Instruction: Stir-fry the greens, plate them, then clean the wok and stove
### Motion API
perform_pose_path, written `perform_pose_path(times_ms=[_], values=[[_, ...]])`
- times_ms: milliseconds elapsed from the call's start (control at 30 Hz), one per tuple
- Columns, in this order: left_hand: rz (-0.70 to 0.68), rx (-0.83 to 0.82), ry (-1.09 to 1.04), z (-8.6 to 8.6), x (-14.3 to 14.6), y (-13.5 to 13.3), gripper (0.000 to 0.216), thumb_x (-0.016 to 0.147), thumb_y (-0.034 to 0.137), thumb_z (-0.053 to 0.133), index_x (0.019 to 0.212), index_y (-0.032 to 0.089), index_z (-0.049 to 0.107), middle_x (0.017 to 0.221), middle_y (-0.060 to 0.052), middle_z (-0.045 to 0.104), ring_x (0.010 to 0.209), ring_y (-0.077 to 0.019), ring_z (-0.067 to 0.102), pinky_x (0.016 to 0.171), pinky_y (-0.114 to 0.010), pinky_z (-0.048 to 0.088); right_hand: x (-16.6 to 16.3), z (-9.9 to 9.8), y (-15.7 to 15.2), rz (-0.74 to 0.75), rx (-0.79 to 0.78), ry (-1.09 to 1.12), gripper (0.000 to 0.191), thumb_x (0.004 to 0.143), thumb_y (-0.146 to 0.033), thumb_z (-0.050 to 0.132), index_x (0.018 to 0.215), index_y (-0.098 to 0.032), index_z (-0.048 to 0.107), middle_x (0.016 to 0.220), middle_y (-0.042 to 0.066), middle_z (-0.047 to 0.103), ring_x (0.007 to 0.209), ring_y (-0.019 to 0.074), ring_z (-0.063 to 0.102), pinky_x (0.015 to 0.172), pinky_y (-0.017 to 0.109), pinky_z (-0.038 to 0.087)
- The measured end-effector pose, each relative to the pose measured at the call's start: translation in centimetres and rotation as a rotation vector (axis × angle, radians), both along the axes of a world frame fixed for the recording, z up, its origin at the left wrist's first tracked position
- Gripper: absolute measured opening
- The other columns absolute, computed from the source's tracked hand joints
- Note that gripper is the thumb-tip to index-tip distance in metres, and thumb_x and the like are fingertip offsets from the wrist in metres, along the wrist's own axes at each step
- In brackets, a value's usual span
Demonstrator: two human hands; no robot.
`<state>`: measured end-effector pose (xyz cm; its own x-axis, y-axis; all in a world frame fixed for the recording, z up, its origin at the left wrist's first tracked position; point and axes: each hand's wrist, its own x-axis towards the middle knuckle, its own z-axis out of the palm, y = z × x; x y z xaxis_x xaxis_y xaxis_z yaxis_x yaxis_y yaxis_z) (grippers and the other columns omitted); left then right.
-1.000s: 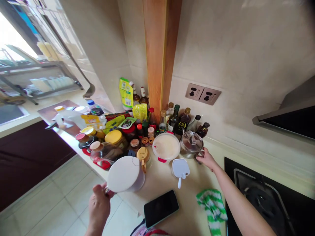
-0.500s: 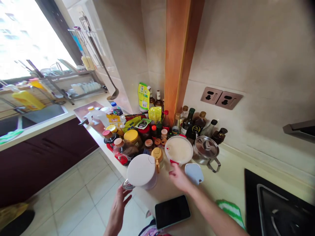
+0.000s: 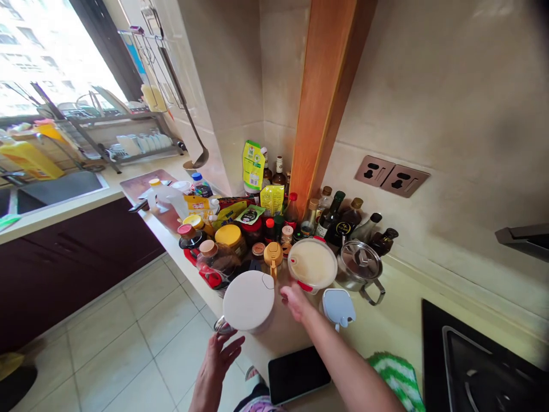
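Observation:
A white lidded canister [image 3: 249,300] with a metal clasp on its left side stands near the counter's front edge. My left hand [image 3: 218,357] is just below that clasp, fingers apart; whether a fingertip touches it I cannot tell. My right hand [image 3: 295,301] reaches in between the canister and a round tub [image 3: 313,263] with a pale lid and red clips. Its fingers are loosely bent, with nothing visible in them. Behind the canister is a jar with an orange flip cap [image 3: 273,253]. A small container with a light blue lid [image 3: 338,306] sits right of my right hand.
A black phone [image 3: 298,375] lies on the counter before me, with a green-striped cloth [image 3: 397,377] to its right. A steel pot [image 3: 361,263], several sauce bottles [image 3: 330,212] and jars crowd the back. The black stove [image 3: 480,366] is at right, the sink [image 3: 72,191] at far left.
My right hand has moved left, away from the red clip at the tub's front, toward the canister. My left hand stays by the clasp, its fingers turned more to the right. The view has shifted slightly.

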<state>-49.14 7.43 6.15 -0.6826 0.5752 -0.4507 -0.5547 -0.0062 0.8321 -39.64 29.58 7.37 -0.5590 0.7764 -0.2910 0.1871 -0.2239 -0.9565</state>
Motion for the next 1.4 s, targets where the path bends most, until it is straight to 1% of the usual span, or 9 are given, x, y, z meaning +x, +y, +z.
perform_pose_path(times_ms=[133, 233, 467, 633, 800, 967, 1133, 1267, 1400], values=[[-0.074, -0.129, -0.094, -2.2, 1.2, -0.6, 0.071, 0.052, 0.069, 0.077, 0.101, 0.02, 0.062, 0.09, -0.009, 0.072, 0.078, -0.0255, 0.07, 0.073, -0.036, 0.054, 4.2, 3.9, 5.6, -0.152, 0.367, -0.309, 0.033, 0.085, -0.027, 0.043, 0.114, -0.02, 0.058, 0.101, 0.009, 0.067, 0.081, 0.0203, 0.064, 0.073, 0.033, 0.05], [-0.212, -0.122, -0.047, -3.1, 3.7, 0.1, 0.059, 0.052, 0.064, 0.079, 0.088, 0.02, 0.065, 0.073, -0.004, 0.07, 0.065, -0.0187, 0.065, 0.063, -0.03, 0.049, 6.1, 6.2, 10.6, -0.239, 0.635, -0.683, 0.037, 0.085, -0.023, 0.049, 0.12, -0.014, 0.056, 0.113, 0.019, 0.065, 0.102, 0.03, 0.062, 0.089, 0.042, 0.044], [-0.548, 0.0, 0.077, -2.0, 6.8, 4.3, 0.058, 0.061, 0.068, 0.072, 0.092, 0.02, 0.063, 0.07, 0.0, 0.062, 0.061, -0.0139, 0.058, 0.057, -0.027, 0.039, 5.6, 5.9, 14.5, -0.246, 0.546, -0.826, 0.035, 0.089, -0.038, 0.052, 0.106, -0.01, 0.063, 0.099, 0.026, 0.067, 0.102, 0.0383, 0.062, 0.086, 0.051, 0.044], [-0.59, 0.049, 0.061, -1.0, 6.9, 8.8, 0.072, 0.06, 0.064, 0.075, 0.115, 0.021, 0.057, 0.096, -0.008, 0.064, 0.077, -0.0184, 0.064, 0.07, -0.032, 0.046, 5.3, 5.3, 13.5, -0.247, 0.494, -0.822, 0.038, 0.09, -0.043, 0.049, 0.105, -0.011, 0.063, 0.093, 0.024, 0.07, 0.101, 0.0357, 0.064, 0.085, 0.046, 0.046], [-0.53, 0.12, -0.05, 0.0, 7.6, 12.8, 0.075, 0.066, 0.049, 0.076, 0.132, 0.027, 0.048, 0.146, -0.014, 0.041, 0.122, -0.0296, 0.052, 0.087, -0.038, 0.047, 6.1, 5.9, 11.9, -0.213, 0.383, -0.686, 0.049, 0.092, -0.046, 0.042, 0.121, -0.01, 0.056, 0.089, 0.019, 0.072, 0.06, 0.0253, 0.069, 0.059, 0.036, 0.051], [-0.469, 0.229, -0.241, 1.5, 7.9, 14.9, 0.058, 0.066, 0.031, 0.069, 0.121, 0.026, 0.051, 0.144, -0.011, 0.041, 0.137, -0.0292, 0.037, 0.082, -0.034, 0.049, 12.0, 5.7, 8.0, -0.277, 0.399, -0.441, 0.048, 0.09, -0.049, 0.041, 0.13, -0.025, 0.05, 0.126, 0.011, 0.063, 0.058, 0.0162, 0.067, 0.055, 0.03, 0.052], [-0.418, 0.226, -0.205, 1.8, 7.5, 16.7, 0.057, 0.064, 0.029, 0.067, 0.119, 0.024, 0.051, 0.13, -0.011, 0.053, 0.133, -0.0287, 0.041, 0.082, -0.034, 0.049, 20.1, 1.0, 2.4, -0.553, 0.388, -0.305, 0.043, 0.082, -0.041, 0.042, 0.118, -0.021, 0.055, 0.116, 0.012, 0.065, 0.07, 0.0198, 0.066, 0.065, 0.033, 0.055], [-0.416, 0.166, -0.165, 1.1, 7.4, 15.9, 0.065, 0.064, 0.031, 0.074, 0.124, 0.026, 0.051, 0.134, -0.01, 0.052, 0.122, -0.0273, 0.051, 0.088, -0.037, 0.046, 21.9, -2.3, 0.1, -0.472, 0.065, -0.328, 0.059, 0.07, -0.025, 0.043, 0.129, -0.024, 0.045, 0.093, 0.006, 0.07, 0.063, 0.0183, 0.066, 0.061, 0.032, 0.055], [-0.502, 0.055, -0.025, 0.5, 7.0, 10.5, 0.06, 0.065, 0.035, 0.078, 0.12, 0.024, 0.057, 0.124, -0.012, 0.059, 0.109, -0.0271, 0.059, 0.087, -0.038, 0.046, 20.5, -3.4, -0.3, -0.34, -0.205, -0.198, 0.066, 0.063, -0.019, 0.048, 0.128, -0.025, 0.042, 0.078, 0.0, 0.071, 0.062, 0.0168, 0.068, 0.059, 0.029, 0.053]])
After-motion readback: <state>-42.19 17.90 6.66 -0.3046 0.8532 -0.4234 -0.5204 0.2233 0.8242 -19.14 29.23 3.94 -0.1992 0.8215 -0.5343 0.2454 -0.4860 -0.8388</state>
